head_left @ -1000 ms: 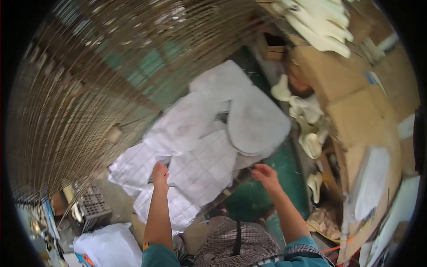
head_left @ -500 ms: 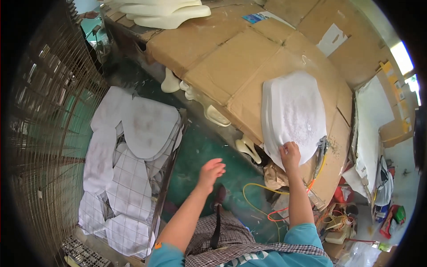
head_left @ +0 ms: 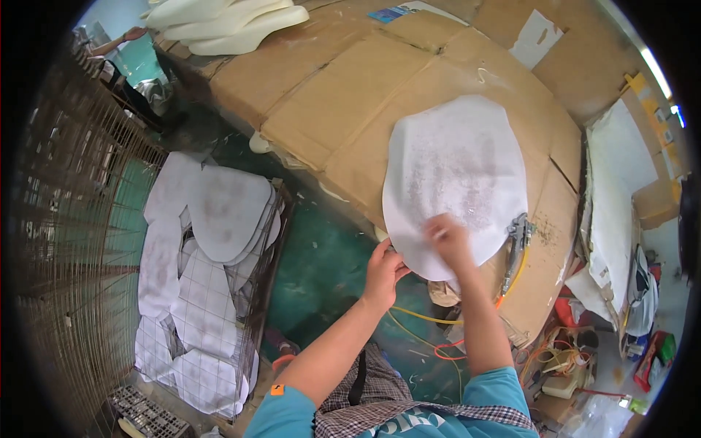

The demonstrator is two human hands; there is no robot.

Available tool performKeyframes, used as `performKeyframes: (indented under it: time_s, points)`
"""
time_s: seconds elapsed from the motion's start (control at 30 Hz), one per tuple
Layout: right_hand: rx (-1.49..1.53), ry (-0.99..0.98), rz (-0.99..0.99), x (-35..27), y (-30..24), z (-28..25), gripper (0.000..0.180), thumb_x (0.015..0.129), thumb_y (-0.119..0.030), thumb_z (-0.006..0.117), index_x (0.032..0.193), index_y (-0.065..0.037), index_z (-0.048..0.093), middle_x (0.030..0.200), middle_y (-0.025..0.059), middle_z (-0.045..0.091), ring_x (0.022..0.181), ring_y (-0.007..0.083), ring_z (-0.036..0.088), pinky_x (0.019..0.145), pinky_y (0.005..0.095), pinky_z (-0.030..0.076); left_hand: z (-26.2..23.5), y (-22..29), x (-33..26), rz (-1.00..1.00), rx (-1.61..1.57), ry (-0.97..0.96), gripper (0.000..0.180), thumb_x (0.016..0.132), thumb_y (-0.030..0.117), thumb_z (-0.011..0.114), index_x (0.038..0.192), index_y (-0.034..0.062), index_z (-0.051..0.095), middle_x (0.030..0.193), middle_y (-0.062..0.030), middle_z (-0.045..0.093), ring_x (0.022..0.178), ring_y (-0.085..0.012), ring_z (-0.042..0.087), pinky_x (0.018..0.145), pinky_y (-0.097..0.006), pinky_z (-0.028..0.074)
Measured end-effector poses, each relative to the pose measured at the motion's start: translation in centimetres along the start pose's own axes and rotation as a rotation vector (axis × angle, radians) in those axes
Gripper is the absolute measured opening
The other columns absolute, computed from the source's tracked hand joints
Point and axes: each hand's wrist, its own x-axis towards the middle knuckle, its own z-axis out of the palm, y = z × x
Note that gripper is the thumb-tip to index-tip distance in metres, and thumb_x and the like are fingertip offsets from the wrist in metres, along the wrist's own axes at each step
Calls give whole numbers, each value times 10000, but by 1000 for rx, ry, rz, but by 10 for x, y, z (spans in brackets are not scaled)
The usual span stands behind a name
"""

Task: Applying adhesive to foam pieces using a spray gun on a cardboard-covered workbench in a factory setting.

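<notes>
A rounded white sheet (head_left: 467,164), soft-looking and speckled grey-brown across its middle, lies at the front of a cardboard-covered table (head_left: 358,102). My left hand (head_left: 382,277) has its fingers closed on the sheet's near left edge. Over the near part of the sheet is my right hand (head_left: 449,241); motion smears its fingers, and whether they touch the surface is unclear. Just right of the sheet rests a metal spray gun (head_left: 517,237) with a yellow and orange hose (head_left: 520,270).
Left of me, a wire rack (head_left: 204,314) carries several similar white sheets. Cream moulded pieces (head_left: 241,29) are stacked at the table's far left. The hose loops over the green floor (head_left: 314,270). Another person (head_left: 128,87) stands at the far left. Tools and cables (head_left: 562,358) clutter the right side.
My left hand has come up from above the floor to the sheet's edge. My right hand has shifted left and in over the sheet, which now lies wider and further left in view.
</notes>
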Motion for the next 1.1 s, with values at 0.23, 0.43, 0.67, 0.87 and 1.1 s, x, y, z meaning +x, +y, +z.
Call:
performKeyframes:
  time_s: [0.23, 0.43, 0.67, 0.87, 1.1]
  points:
    - [-707, 455, 621, 55, 234, -142, 532, 801, -312, 583, 1201, 14, 454, 1159, 227, 510, 1087, 324, 488, 926, 372, 379, 5, -34, 39, 161, 13, 130, 302, 720, 7, 530, 1021, 35, 534, 953, -51, 596, 849, -143, 579, 727, -291, 472]
    - [-560, 161, 340, 100, 244, -158, 226, 774, -154, 492, 825, 26, 620, 690, 126, 613, 653, 192, 584, 599, 339, 445, 15, 3, 26, 354, 2, 137, 381, 717, -25, 495, 1093, 28, 530, 950, -28, 595, 813, -116, 571, 712, -278, 465]
    - [697, 309, 298, 120, 71, -91, 206, 861, -205, 544, 1010, -63, 545, 937, 31, 579, 858, 165, 554, 752, 301, 448, -70, 122, -53, 451, -322, -149, 410, 757, -18, 493, 1163, 33, 497, 1043, -72, 587, 953, -159, 575, 847, -312, 462]
    - [928, -208, 380, 43, -148, 89, 177, 856, -132, 520, 1017, -61, 513, 943, 57, 578, 903, 165, 561, 818, 305, 453, -263, 157, -228, 454, -506, 214, 417, 768, -23, 474, 1185, -8, 465, 1091, -131, 565, 976, -231, 575, 870, -361, 457]
    - [1052, -667, 728, -45, -303, 377, 39, 838, -39, 522, 847, -76, 530, 802, 5, 555, 743, 109, 549, 665, 235, 445, -514, 167, -394, 581, -478, 641, 417, 775, 14, 473, 1190, -12, 447, 1116, -136, 550, 1014, -246, 546, 896, -359, 436]
